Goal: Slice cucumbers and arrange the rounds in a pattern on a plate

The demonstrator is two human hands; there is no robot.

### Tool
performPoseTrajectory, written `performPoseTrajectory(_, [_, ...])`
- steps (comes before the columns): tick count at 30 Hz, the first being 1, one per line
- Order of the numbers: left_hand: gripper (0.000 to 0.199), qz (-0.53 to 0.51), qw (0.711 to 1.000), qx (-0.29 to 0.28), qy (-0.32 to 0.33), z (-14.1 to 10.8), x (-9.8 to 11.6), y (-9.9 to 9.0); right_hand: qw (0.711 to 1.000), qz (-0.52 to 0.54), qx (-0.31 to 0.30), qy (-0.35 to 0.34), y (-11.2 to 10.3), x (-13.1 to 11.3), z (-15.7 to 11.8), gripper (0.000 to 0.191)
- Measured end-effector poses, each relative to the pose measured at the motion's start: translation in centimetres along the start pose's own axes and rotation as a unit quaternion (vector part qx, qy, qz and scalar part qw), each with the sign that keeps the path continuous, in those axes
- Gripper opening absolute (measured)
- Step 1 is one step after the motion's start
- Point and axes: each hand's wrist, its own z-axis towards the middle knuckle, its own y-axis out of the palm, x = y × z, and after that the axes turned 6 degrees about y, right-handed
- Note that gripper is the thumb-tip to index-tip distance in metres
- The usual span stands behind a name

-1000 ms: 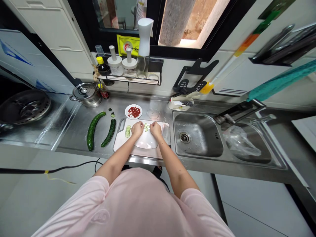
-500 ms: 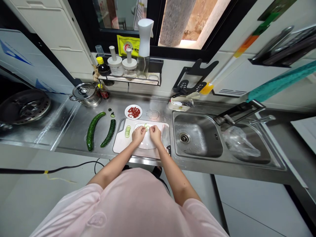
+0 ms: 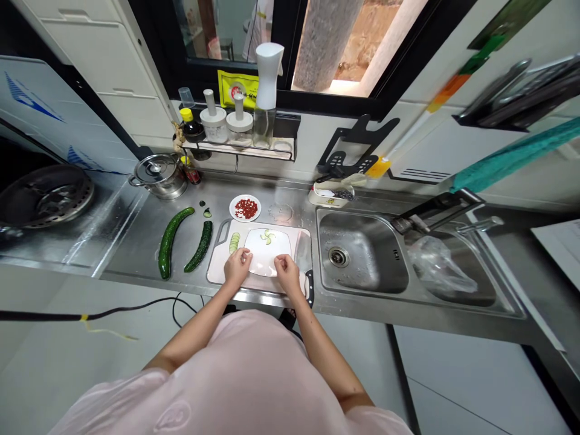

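Observation:
On a white cutting board (image 3: pixel 220 266) lies a white square plate (image 3: pixel 258 257) with several cucumber slices (image 3: pixel 267 236) arranged near its far edge. My left hand (image 3: pixel 237 267) is closed, its fingertips pinched together at the plate's left edge. Opposite it, my right hand (image 3: pixel 289 273) is closed too, thumb and fingers together by the plate's near right corner. Whatever the fingers hold, if anything, is too small to make out. A row of cucumber slices (image 3: pixel 234 242) rests on the board left of the plate. Right of my right hand lies a knife with a dotted black handle (image 3: pixel 310 289).
Left of the board lie a whole cucumber (image 3: pixel 173 241) and a cut cucumber (image 3: pixel 198 246). A small plate of red pieces (image 3: pixel 245 208) stands behind the board. The sink (image 3: pixel 362 251) is on the right, a lidded pot (image 3: pixel 160 176) at back left.
Both hands have drawn back from the slices on the plate and moved apart, toward the plate's near left and right sides. The slices on the plate are now uncovered.

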Motion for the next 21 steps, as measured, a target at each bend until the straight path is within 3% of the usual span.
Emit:
performPoseTrajectory(8, [0.029,0.131,0.988,0.029,-0.08,0.7,-3.8,-1.9,1.0,0.011,0.011,0.022,-1.1,0.8,-1.2,0.026])
performPoseTrajectory(16, [0.031,0.154,0.983,0.006,-0.096,1.1,-4.5,-1.3,0.999,0.035,0.01,0.009,-1.1,0.6,-1.3,0.025])
performPoseTrajectory(21, [0.03,0.143,0.986,0.022,-0.086,1.5,-5.0,-0.9,0.999,0.041,0.014,0.002,-1.0,0.7,-1.5,0.027])
